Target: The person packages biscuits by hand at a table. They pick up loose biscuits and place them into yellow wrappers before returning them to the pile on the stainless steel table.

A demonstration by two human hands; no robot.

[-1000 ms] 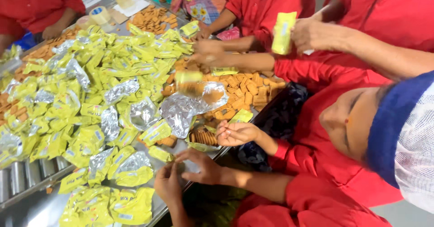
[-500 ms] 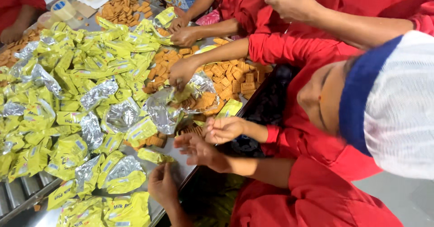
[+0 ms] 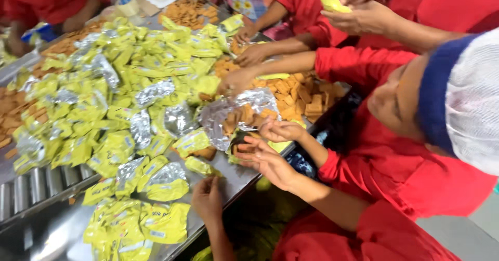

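Observation:
My left hand [image 3: 208, 198] rests on the front edge of the steel table [image 3: 236, 180], fingers flat, holding nothing, just below a small yellow packet [image 3: 200, 165]. My right hand [image 3: 270, 162] hovers palm up with fingers spread, empty, at the table edge beside a torn silver foil wrapper [image 3: 228, 113] with square orange-brown biscuits on it. A co-worker's hand [image 3: 280, 131] in a red sleeve works right above my right hand, touching those biscuits.
Several yellow packets [image 3: 130, 79] and opened foil wrappers cover the table. Loose biscuits [image 3: 301, 92] are heaped at the right. Co-workers in red reach in from the right and far side; one holds a yellow packet [image 3: 332, 2]. A tape roll [image 3: 127, 4] sits far back.
My right hand has come in to the table edge beside the foil wrapper. My left hand stays on the table edge. A co-worker's head in a hairnet has moved closer on the right.

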